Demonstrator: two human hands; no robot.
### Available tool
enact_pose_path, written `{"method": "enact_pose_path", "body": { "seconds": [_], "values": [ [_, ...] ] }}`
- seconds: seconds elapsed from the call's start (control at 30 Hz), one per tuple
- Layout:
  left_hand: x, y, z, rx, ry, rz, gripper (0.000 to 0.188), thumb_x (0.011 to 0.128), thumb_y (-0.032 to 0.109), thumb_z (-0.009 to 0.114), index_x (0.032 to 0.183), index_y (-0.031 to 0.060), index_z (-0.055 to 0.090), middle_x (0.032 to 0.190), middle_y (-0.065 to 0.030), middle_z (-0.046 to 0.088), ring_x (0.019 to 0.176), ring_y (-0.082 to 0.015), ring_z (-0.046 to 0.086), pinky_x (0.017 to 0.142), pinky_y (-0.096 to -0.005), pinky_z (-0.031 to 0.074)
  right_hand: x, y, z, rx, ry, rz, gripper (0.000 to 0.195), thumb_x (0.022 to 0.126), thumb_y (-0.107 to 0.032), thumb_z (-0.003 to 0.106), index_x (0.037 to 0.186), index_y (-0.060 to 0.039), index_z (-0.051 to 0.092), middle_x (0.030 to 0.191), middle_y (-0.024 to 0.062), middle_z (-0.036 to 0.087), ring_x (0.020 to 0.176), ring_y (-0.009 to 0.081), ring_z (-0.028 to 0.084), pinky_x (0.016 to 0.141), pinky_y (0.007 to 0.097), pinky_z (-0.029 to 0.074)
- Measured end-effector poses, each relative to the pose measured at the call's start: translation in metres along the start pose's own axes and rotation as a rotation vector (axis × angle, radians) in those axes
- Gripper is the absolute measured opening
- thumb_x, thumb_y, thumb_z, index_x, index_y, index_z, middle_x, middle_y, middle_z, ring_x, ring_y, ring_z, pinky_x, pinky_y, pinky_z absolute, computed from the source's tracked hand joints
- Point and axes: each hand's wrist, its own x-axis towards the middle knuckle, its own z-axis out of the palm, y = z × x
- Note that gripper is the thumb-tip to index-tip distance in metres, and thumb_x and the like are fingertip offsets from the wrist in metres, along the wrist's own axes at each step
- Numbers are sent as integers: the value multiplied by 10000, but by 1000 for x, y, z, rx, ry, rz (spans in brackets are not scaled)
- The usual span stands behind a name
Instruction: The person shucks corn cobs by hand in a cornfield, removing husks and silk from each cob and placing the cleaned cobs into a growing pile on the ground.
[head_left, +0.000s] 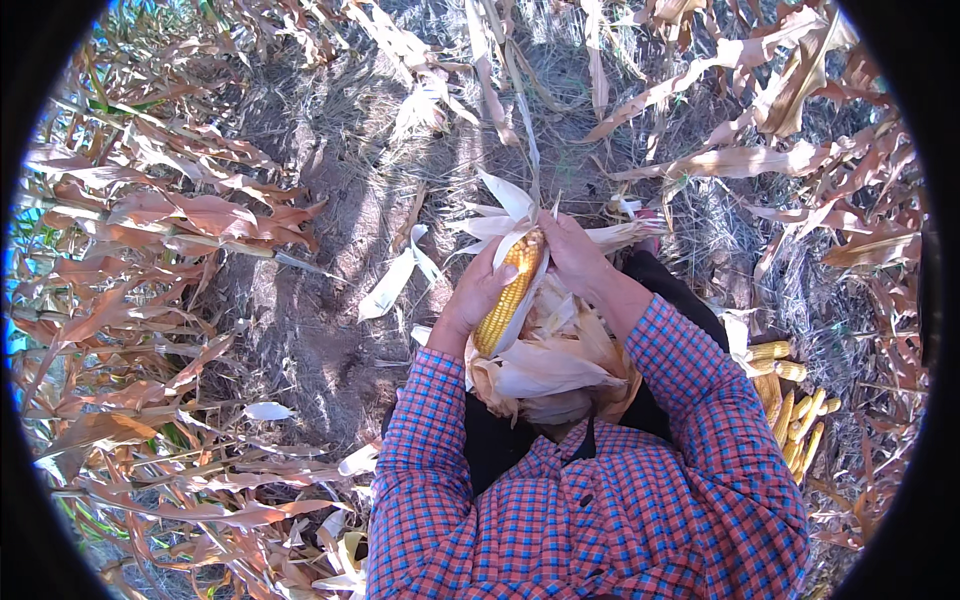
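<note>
A yellow ear of corn (511, 294) lies tilted between my hands, its kernels bare along the upper face. My left hand (480, 285) grips its left side, with the thumb on the kernels. At the ear's far end, my right hand (566, 244) closes on the peeled-back husk (504, 196), whose pale leaves fan out beyond my fingers. More husk runs along the ear's right side. Beneath my wrists, a heap of dry husks (559, 371) rests on my lap.
Several husked ears (796, 420) are piled on the ground at my right. A loose husk piece (390, 285) lies on the soil at my left. Dry corn stalks and leaves (187, 217) line the left side, with more (757, 161) at the upper right. Straw litter covers the ground ahead.
</note>
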Motion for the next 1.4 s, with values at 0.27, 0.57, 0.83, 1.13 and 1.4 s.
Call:
{"method": "enact_pose_path", "body": {
  "seconds": [0.27, 0.57, 0.83, 1.13, 1.4],
  "values": [
    [7, -19, 32, 356, 414, 312, 707, 829, 343, 666, 1329, -13, 315, 1221, -167, 467, 1134, -258, 484, 998, -357, 366, 24, 13, -8, 585, 206, 30, 287, 992, -245, 367, 1065, -10, 514, 988, 107, 603, 892, 210, 603, 829, 386, 495],
    [9, -24, 15, -583, 524, 19, 412, 944, 321, 506, 1223, 28, 427, 1150, -95, 534, 1060, -199, 524, 929, -368, 426, -2, -12, 16, 657, 4, 120, 272, 948, -183, 397, 1043, 32, 534, 951, 171, 629, 905, 244, 633, 840, 399, 526],
    [5, 0, -51, -711, 767, 116, 398, 946, 475, 432, 1007, 84, 474, 781, -78, 563, 724, -207, 577, 670, -352, 507, -34, 29, -9, -1056, -772, 108, 386, 915, -366, 524, 937, 10, 609, 809, 123, 634, 722, 231, 587, 696, 351, 461],
    [10, -4, -26, -630, 574, 164, 425, 937, 484, 435, 997, 67, 491, 810, -89, 579, 730, -219, 574, 685, -351, 486, -28, 33, 10, -898, -161, -301, 481, 733, -229, 757, 1124, -37, 554, 804, 71, 564, 724, 250, 562, 715, 364, 469],
    [2, 3, -18, -508, 468, 63, 398, 966, 460, 371, 1024, 76, 458, 810, -99, 577, 711, -209, 583, 640, -342, 499, -13, 81, -1, -1214, -415, -316, 206, 772, -132, 598, 961, -53, 622, 854, 199, 627, 838, 356, 612, 751, 425, 483]
  ]
}}
